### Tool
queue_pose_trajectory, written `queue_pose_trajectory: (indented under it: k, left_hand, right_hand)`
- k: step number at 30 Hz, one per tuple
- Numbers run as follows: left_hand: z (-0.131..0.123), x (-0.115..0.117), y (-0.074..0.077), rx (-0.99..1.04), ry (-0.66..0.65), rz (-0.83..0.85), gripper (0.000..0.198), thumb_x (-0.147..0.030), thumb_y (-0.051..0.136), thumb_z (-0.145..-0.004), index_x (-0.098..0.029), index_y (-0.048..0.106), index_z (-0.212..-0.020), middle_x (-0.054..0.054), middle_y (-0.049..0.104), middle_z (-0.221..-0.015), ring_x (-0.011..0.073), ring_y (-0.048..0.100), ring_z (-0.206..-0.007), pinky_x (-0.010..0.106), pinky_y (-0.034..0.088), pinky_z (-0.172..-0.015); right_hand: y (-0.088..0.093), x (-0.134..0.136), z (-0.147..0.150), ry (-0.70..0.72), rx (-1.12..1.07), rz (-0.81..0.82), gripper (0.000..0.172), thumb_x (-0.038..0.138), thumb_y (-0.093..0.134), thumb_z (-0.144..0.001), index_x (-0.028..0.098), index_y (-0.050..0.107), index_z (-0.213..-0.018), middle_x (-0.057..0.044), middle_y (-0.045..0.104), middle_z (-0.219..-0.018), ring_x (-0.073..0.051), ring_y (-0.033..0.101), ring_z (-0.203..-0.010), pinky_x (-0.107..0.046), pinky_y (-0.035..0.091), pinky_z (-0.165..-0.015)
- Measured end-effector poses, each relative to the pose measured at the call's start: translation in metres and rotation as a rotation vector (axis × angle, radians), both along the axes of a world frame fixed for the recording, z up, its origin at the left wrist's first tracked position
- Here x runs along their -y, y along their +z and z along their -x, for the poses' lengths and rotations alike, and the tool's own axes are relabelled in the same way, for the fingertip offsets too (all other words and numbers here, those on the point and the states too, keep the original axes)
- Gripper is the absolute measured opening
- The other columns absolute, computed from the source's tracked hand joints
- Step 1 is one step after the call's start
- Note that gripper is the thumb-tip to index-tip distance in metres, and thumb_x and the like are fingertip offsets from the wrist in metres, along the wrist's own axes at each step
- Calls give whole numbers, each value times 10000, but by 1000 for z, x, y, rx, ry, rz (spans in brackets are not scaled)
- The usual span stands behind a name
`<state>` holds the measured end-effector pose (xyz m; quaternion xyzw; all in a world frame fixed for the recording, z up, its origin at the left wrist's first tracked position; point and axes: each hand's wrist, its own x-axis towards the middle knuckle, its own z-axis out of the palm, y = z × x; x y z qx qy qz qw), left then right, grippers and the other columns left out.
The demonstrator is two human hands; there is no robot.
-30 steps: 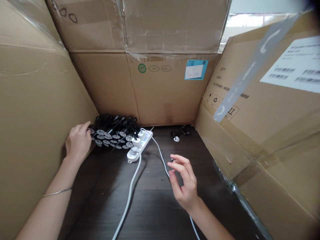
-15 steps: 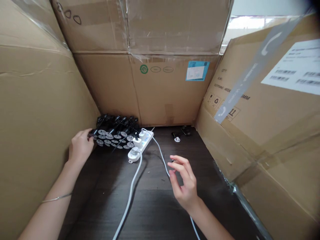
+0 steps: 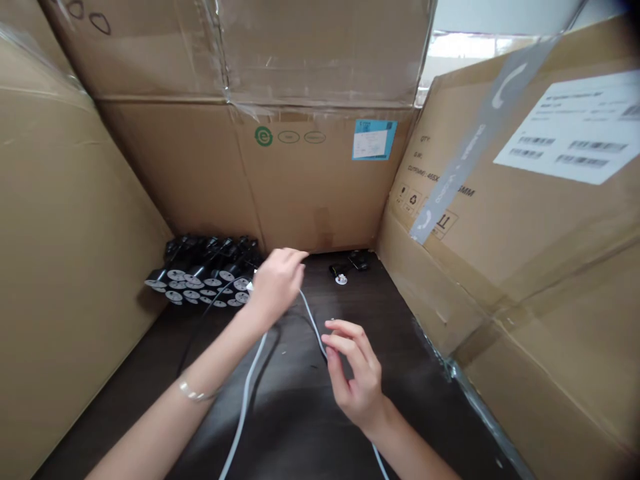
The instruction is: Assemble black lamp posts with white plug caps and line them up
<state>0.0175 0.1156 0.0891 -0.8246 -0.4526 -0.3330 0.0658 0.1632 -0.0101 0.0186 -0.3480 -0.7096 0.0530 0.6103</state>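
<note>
My left hand (image 3: 280, 283) hovers over the spot of the white power strip, hiding nearly all of it. Its fingers point right, stretched out and slightly blurred, with nothing seen in them. Left of it lies a stack of black cylindrical parts (image 3: 200, 277) with pale round ends facing me. My right hand (image 3: 357, 380) is held above the dark surface beside a white cable (image 3: 311, 320); its fingers are bent but apart, and I see no held object. Farther back, near the rear carton, rests a small black piece with a white round end (image 3: 341, 279).
Large cardboard boxes wall in the dark surface (image 3: 295, 413): a left box (image 3: 65, 233), a rear box (image 3: 310, 193) and a right box (image 3: 450, 280). A thick white cord (image 3: 245, 393) runs towards me. A thin black cable (image 3: 193, 333) trails from the stack.
My left hand has left the stack's left end and swung right, over the power strip. My right hand keeps nearly the same pose. The view has shifted slightly to the right.
</note>
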Motion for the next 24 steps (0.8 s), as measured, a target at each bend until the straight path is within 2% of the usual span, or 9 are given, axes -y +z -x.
queue_pose_trajectory:
  k: [1, 5, 8, 11, 16, 19, 22, 23, 24]
  left_hand:
    - [-22, -10, -7, -42, -38, 130, 301, -207, 415, -864, -180, 534, -1139, 69, 544, -1154, 202, 460, -1087, 308, 343, -949]
    - [-89, -57, -44, -48, -17, 288, 371, -198, 536, -800, -97, 505, -1156, 152, 527, -1161, 249, 468, -1086, 359, 366, -919]
    - [-114, -79, -71, 4, 72, 380, 298, -174, 563, -783, -60, 536, -1056, 150, 553, -1072, 261, 481, -1063, 445, 348, -919]
    - [-119, -85, -85, 85, 101, 452, 204, -179, 541, -803, -81, 555, -981, 109, 567, -1025, 237, 490, -1053, 458, 334, -932]
    - [-100, -75, -67, 330, 59, 508, 247, -183, 554, -782, -96, 537, -1013, 170, 562, -1081, 269, 481, -1089, 427, 324, -955]
    - [-77, -47, -46, 514, -13, 567, 296, -253, 539, -797, -116, 507, -1058, 161, 572, -1096, 256, 528, -1045, 410, 372, -926]
    - [-52, 0, -34, 653, -169, 713, 316, -333, 391, -882, -95, 510, -1053, 150, 612, -1048, 216, 605, -931, 369, 456, -842]
    - [-44, 16, -33, 720, -256, 786, 350, -344, 317, -909, -96, 504, -1072, 143, 615, -1054, 199, 616, -914, 355, 465, -837]
    - [-37, 31, -33, 945, -431, 962, 349, -329, 335, -905, -92, 489, -1110, 154, 596, -1100, 205, 608, -943, 369, 446, -875]
  right_hand:
    - [0, 0, -1, -4, -3, -7, 347, -7, 462, -775, 172, 542, -1062, -109, 525, -1086, -192, 534, -1000, -337, 497, -803]
    - [-1, -3, -3, -25, 8, -33, 352, 3, 453, -775, 173, 532, -1074, -113, 534, -1078, -190, 543, -984, -334, 504, -802]
    - [-1, -6, -4, -50, -1, -53, 337, 9, 450, -777, 165, 532, -1064, -110, 549, -1048, -184, 555, -965, -323, 509, -793]
    - [0, -8, -5, -69, -8, -58, 313, 28, 441, -788, 171, 537, -1050, -105, 561, -1025, -184, 565, -950, -327, 511, -787]
    - [0, -8, -8, -77, -20, -41, 315, 31, 437, -792, 176, 535, -1054, -108, 552, -1038, -193, 557, -966, -347, 501, -805]
    - [-2, -11, -9, -108, -25, 29, 303, 47, 447, -799, 175, 534, -1060, -113, 526, -1073, -202, 529, -1009, -361, 483, -833]
    - [-2, -14, -9, -159, -75, 126, 268, 86, 456, -815, 162, 525, -1063, -124, 490, -1113, -213, 495, -1046, -375, 468, -843]
    - [-2, -15, -8, -174, -94, 147, 262, 98, 458, -819, 159, 519, -1066, -127, 484, -1118, -218, 485, -1058, -384, 460, -851]
    - [-2, -15, -8, -182, -106, 156, 263, 109, 464, -819, 159, 512, -1072, -127, 480, -1123, -223, 473, -1071, -394, 450, -861]
